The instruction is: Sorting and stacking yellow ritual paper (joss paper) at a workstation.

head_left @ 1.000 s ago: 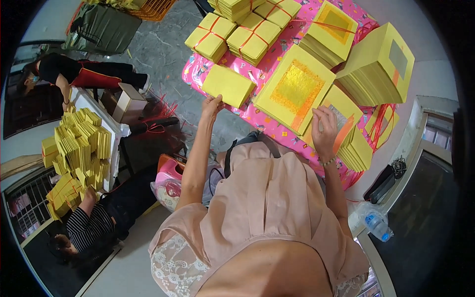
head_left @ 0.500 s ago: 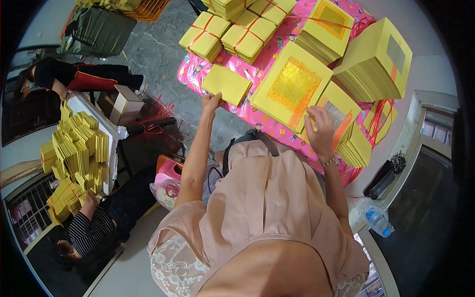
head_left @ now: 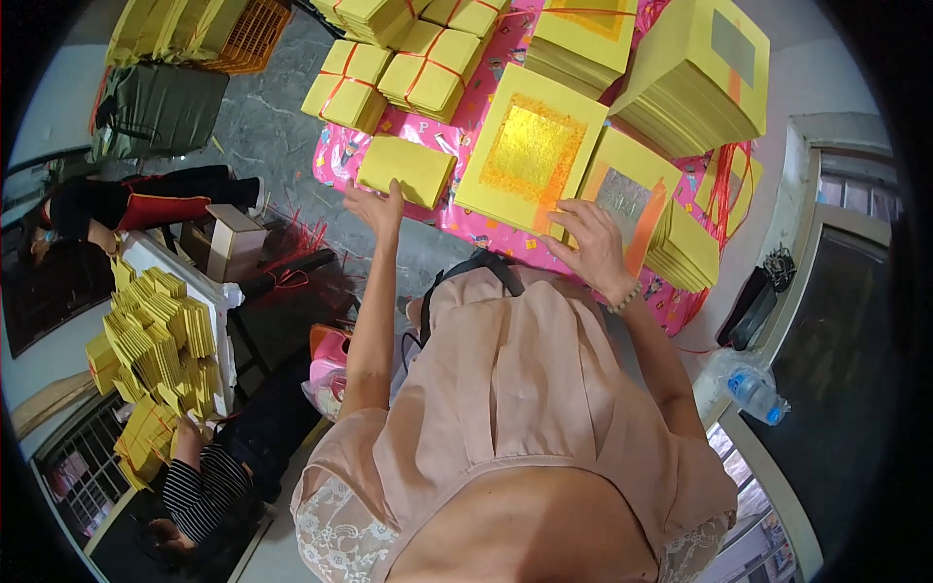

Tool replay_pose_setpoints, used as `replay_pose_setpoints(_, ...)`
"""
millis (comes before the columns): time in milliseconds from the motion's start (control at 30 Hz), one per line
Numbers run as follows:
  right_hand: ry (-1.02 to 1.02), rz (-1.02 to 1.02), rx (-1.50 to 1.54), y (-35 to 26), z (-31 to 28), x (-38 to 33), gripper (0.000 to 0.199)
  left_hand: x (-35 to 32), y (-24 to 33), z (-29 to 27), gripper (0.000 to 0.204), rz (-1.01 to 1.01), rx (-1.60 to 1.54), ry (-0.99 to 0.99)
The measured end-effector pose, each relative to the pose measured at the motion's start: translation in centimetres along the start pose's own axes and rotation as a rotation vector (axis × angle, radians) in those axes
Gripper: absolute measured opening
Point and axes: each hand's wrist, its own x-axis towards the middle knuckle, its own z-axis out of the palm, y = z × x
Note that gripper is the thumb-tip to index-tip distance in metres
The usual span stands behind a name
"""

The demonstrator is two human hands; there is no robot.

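My left hand (head_left: 377, 207) is open, fingers spread, at the near edge of a small folded yellow paper bundle (head_left: 405, 170). Its thumb touches or nearly touches that edge. My right hand (head_left: 593, 248) has thumb and fingers apart at the near right corner of a large yellow sheet (head_left: 486, 165) bearing a gold square (head_left: 535, 146) with an orange border. That sheet tops a stack. Beside it, partly behind my right hand, a stack of yellow sheets (head_left: 632, 155) shows a silver square and an orange stripe.
Red-tied yellow bundles (head_left: 347, 83) stand at the back of the pink patterned table (head_left: 466, 225). Tall yellow stacks (head_left: 680, 102) and red strings (head_left: 721, 185) are at right. Two people work at left by a white table (head_left: 155, 255) piled with yellow paper packs (head_left: 160, 325).
The whole view has shifted. My left hand has loosened from its pinch on the small bundle's near edge. My right hand has moved left, to the gold-square sheet's corner.
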Motion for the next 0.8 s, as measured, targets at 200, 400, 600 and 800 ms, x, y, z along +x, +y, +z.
replay_pose_setpoints(200, 0.030, 0.070, 0.085, 0.2, 0.2, -0.3, 0.021, 0.8, 13.2, -7.8, 0.032, 0.348, -0.580, -0.529)
replay_pose_setpoints(400, 0.051, 0.149, 0.170, -0.3, 0.2, -0.1, 0.015, -1.4, 18.5, -10.2, 0.027, 0.848, -0.557, -0.954)
replay_pose_setpoints(600, 0.072, 0.202, 0.225, -0.4, 0.4, 0.0, 0.015, -1.8, 17.8, -9.2, 0.023, 0.878, -0.441, -1.037)
replay_pose_setpoints(800, 0.088, 0.230, 0.257, -0.1, 0.7, 0.0, 0.014, -2.1, 17.8, -8.9, 0.015, 0.776, -0.493, -1.045)
